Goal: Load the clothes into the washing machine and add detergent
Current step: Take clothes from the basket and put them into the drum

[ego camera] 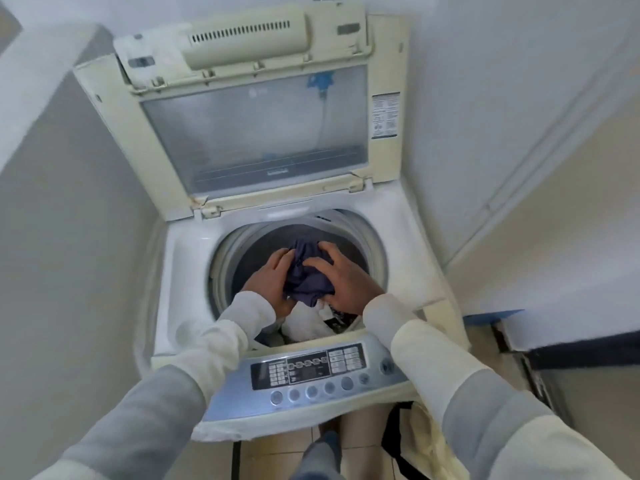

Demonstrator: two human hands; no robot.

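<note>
Left hand [273, 280] curls its fingers round the left side of the purple garment [308, 277]. I hold it bunched over the drum of the washing machine [180, 271], above white clothes [304, 325]. Right hand [346, 284] grips its right side, fingers bent over the cloth.

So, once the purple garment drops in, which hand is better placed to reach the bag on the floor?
Probably the right hand: the bag stands on the right, under that arm. Both it and the left hand grip the purple garment.
</note>
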